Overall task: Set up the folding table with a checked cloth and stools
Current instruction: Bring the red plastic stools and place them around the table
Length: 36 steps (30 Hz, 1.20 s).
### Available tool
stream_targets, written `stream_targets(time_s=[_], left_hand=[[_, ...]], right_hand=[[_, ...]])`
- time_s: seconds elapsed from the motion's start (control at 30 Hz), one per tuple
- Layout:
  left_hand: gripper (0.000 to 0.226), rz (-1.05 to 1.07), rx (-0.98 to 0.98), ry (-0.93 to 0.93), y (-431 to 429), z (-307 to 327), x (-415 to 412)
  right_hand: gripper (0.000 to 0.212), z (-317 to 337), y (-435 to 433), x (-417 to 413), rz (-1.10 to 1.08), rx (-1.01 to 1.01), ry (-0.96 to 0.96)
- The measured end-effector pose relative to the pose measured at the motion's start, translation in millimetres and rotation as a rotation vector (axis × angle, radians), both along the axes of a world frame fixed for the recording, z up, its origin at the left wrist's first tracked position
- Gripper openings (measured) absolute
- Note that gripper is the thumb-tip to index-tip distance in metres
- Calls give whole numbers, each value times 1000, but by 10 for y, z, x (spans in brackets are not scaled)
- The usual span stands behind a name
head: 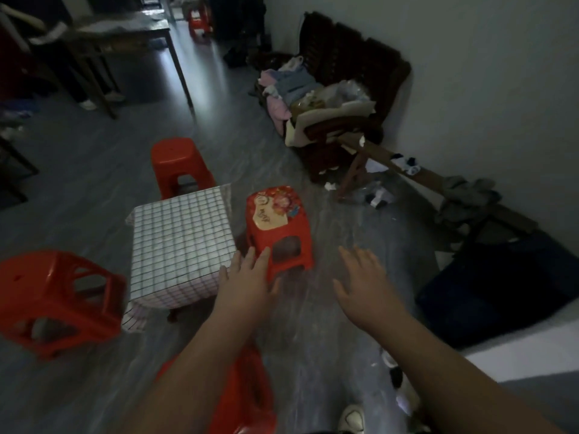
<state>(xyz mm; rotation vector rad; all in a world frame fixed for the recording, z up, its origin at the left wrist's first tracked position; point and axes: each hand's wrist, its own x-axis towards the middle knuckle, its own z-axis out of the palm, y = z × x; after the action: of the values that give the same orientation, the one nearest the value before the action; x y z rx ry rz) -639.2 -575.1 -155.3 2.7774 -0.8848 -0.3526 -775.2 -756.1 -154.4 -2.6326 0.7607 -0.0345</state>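
Nearest, under the forearms, part of a red plastic stool (pixel 247 396) is seen on the grey floor (pixel 329 324). It could be knocked if the arms are dropped without looking.

Just beyond it, the left hand (pixel 247 277) is held out with its fingers (pixel 261 258) straight and nothing gripped. The tips lie at the near left leg of the flower-printed red stool (pixel 275 220), though contact cannot be confirmed. The right hand (pixel 360 277) is spread flat in the air, well apart from that stool and holding nothing.

The flower-printed stool stands just to the right of the low counter (pixel 170 311), which is covered by the checked cloth (pixel 181 236). If this stool is shoved leftward, the cloth's overhang is likely to be caught and pulled askew. On the glossy floor the stool may also slide further than intended.

A second plain red stool (pixel 59 296) is set at the near left, and a third (pixel 175 161) at the far side of the counter.

A cream label with writing and a round emblem is printed on the flowered seat, but it is too blurred to be read.
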Motion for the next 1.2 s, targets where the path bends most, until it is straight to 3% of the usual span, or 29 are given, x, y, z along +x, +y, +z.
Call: stream_targets(time_s=[0.3,0.53,0.9,1.2], left_hand=[[70,-62,-24,12,-1753,148,324],[73,-52,-19,49,-2590,-54,1135],[69,-71,-22,60,-3664,-314,3508],[72,99,-5,70,-3757,-287,4998]], right_hand=[[72,189,-1595,351,-61,61,-66],[72,99,-2329,1160,-43,72,-45],[71,34,-3288,3519,2,63,41],[72,-58,-3768,5319,144,117,41]])
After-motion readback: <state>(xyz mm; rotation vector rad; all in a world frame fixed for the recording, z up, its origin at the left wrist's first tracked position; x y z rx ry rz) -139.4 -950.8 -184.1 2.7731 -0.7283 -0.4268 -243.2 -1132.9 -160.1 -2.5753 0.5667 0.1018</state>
